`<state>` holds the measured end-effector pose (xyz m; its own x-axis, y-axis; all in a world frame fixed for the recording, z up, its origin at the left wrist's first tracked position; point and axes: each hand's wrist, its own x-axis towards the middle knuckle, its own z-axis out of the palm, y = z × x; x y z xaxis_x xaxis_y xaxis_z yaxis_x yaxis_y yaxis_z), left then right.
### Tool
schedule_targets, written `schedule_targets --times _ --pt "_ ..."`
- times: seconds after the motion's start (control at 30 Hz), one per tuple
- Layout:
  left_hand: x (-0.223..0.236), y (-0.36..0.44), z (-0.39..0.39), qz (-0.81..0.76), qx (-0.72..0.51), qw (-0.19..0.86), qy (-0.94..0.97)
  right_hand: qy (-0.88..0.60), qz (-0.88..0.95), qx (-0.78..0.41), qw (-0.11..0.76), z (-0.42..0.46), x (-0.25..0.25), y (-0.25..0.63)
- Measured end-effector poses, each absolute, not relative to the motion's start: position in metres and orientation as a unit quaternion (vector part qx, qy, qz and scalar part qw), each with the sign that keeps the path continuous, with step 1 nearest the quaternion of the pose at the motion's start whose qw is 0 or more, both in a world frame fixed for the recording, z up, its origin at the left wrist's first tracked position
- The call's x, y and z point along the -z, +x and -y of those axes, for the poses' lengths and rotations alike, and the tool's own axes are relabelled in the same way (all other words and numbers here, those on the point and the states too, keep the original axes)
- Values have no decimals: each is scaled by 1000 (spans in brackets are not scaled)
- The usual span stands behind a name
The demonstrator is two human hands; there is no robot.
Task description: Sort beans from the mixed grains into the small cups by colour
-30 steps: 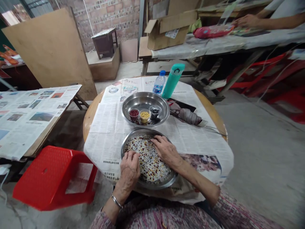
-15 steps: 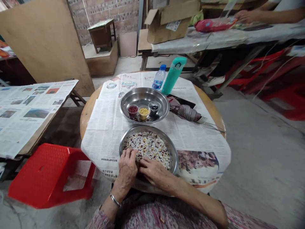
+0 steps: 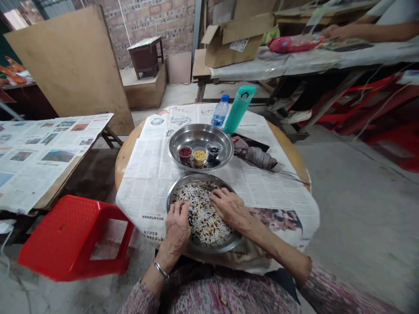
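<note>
Both your hands are at the near metal basin, which stands on the newspaper-covered tabletop right in front of you; the grain mix of white, dark, yellow and reddish bits lies spread inside it. Your left hand reaches over the left side, fingers curled down and close together. Your right hand comes in from the right, fingers bent and slightly apart. You cannot tell from here whether either pinches anything, as the tips are turned down.

To handle the mix well, you would do best with light, shallow strokes, working from the rim inward so nothing spills over the side. A thin layer should make the colours easier to tell apart. Just beyond, the far basin holds the red-filled cup, yellow-filled cup and dark-filled cup; mind your sleeves there.
</note>
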<state>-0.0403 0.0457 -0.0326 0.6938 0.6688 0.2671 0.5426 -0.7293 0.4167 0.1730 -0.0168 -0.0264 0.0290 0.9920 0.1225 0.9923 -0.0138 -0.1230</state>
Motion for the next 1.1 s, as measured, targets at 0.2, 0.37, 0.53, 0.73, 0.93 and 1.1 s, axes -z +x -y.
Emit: schedule_targets --times 0.2,0.37,0.53,0.73,0.93,1.1 --pt "33 -38 -46 -336 -204 138 909 -673 706 -103 197 54 36 140" --pt "37 -38 -47 -344 -218 121 905 -620 723 -177 246 35 40 107" --pt "36 -39 -45 -337 -231 123 905 -636 715 -106 270 24 36 110" --pt "35 -39 -44 -333 -235 124 905 -664 677 -30 316 53 40 126" --pt "36 -39 -45 -329 -239 128 905 -677 609 -3 415 71 59 132" --pt "32 -38 -42 -340 -230 136 902 -675 589 11 444 69 59 131"
